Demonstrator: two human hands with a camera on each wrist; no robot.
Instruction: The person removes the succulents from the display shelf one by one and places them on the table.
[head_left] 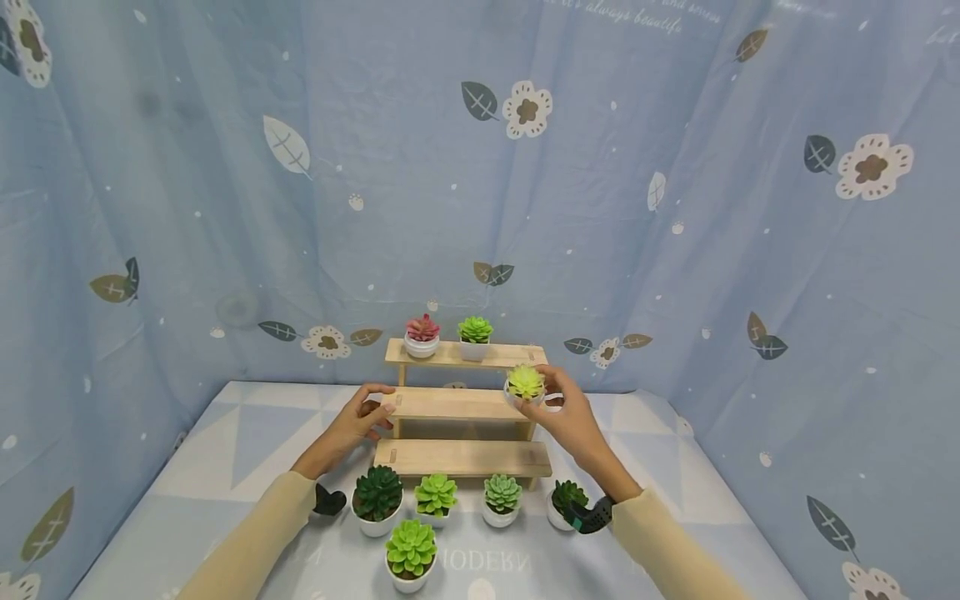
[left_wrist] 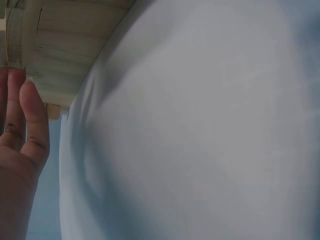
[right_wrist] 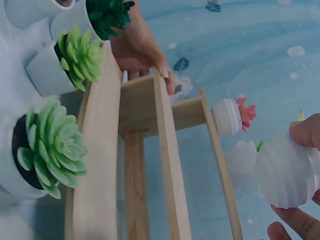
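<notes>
A: Starting at the far left, what's there?

B: The left hand [head_left: 352,429]. Its fingers grip the left end of the middle shelf [head_left: 442,403] on the wooden stand.

A: And just right of that?

B: Down on the desk [head_left: 300,467], a dark green succulent [head_left: 378,496] in a white pot. Then a bright green succulent [head_left: 411,552] nearest the viewer, with the red succulent [head_left: 422,333] far behind it on the top shelf [head_left: 506,357].

A: Next along?

B: A second bright green one [head_left: 436,497] before the bottom shelf [head_left: 465,458], a leafy green succulent [head_left: 475,332] up top, and a pale green one [head_left: 502,496] on the desk.

A: What about the right hand [head_left: 566,417]?

B: Its fingers pinch the white pot of the yellow-green succulent [head_left: 525,383]. That plant is upright at the right end of the middle shelf; the right wrist view shows its pot clear of the boards.

A: Anything below?

B: A small dark succulent [head_left: 567,497], partly behind the black wrist device [head_left: 594,517].
</notes>
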